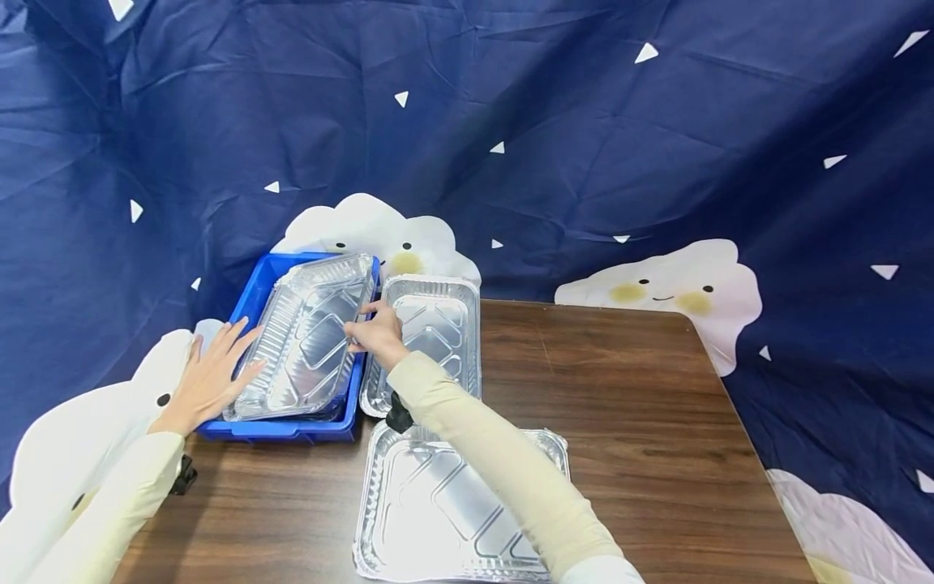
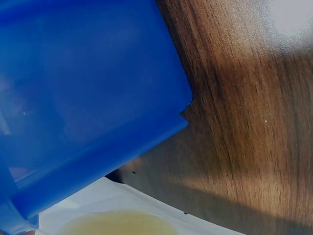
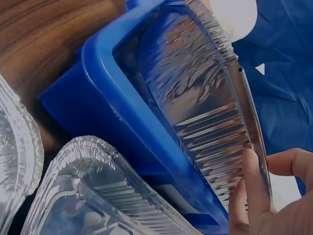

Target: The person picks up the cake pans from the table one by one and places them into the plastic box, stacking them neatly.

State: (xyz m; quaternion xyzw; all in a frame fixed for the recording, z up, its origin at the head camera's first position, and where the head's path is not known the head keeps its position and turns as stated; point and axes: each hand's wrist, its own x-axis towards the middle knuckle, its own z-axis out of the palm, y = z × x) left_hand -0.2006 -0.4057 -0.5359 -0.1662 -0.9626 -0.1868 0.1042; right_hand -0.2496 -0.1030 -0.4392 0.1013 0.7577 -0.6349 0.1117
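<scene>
A rectangular foil tray (image 1: 310, 337) lies tilted in the blue plastic bin (image 1: 284, 430), its right side raised. My right hand (image 1: 379, 331) pinches that raised rim; in the right wrist view its thumb and fingers (image 3: 254, 176) grip the edge from both sides. On the bin's left side, my left hand (image 1: 212, 377) has its fingers spread straight, with the fingertips at the tray's left rim. The left wrist view shows only the outer wall of the bin (image 2: 107, 73), not the hand's fingers.
A second foil tray (image 1: 438, 324) stands right against the bin's right side, partly behind my right wrist. Nearer to me lies a larger foil tray (image 1: 423, 519), crossed by my right sleeve. All stand on a brown wooden table (image 1: 620, 405), with a dark blue cloth (image 1: 554, 97) behind.
</scene>
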